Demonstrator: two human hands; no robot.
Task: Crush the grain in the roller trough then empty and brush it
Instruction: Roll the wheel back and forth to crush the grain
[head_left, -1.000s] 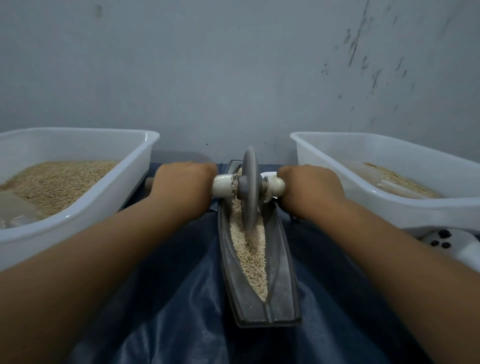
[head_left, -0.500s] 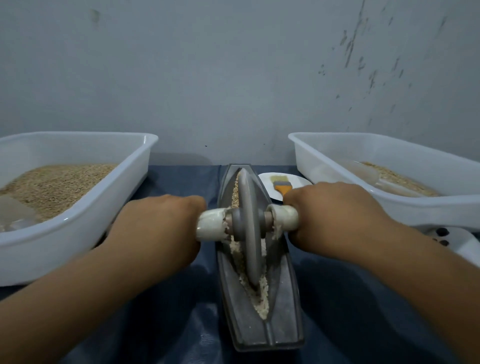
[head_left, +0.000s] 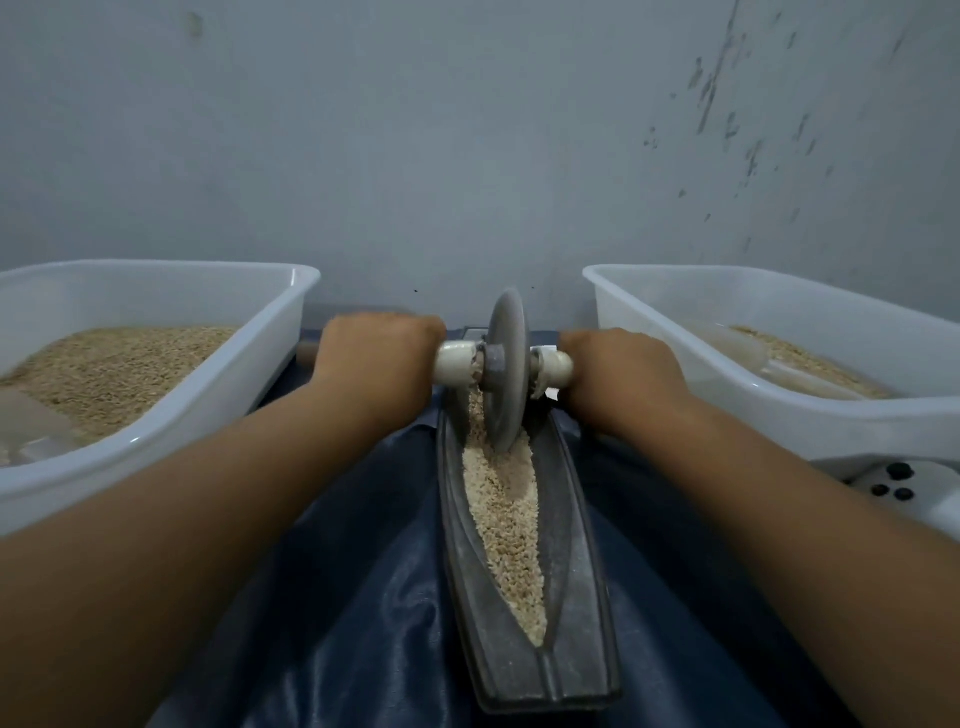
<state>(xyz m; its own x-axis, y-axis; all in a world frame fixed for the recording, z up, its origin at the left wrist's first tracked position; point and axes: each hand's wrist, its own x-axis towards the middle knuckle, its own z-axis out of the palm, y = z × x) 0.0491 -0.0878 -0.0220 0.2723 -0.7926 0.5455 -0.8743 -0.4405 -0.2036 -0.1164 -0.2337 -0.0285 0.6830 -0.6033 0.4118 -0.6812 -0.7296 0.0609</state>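
A long grey metal trough (head_left: 576, 613) lies lengthways in front of me on dark blue cloth. Pale grain (head_left: 506, 525) fills its groove from the near end up to the wheel. A grey disc roller (head_left: 506, 379) stands upright at the far end of the trough, its edge down in the grain. A whitish axle handle (head_left: 457, 361) runs through it. My left hand (head_left: 379, 358) is closed round the left end of the handle, my right hand (head_left: 621, 371) round the right end. The brush is hidden.
A white plastic tub (head_left: 208, 400) with brown grain stands at the left. Another white tub (head_left: 810, 426) with some grain and a clear scoop stands at the right. A white object with black dots (head_left: 893, 483) sits below it. A grey wall is close behind.
The roller was pulled toward me to the trough's middle half a second ago, and has now been pushed back to the far end. Both hands went with it, covering the small plate with the brush.
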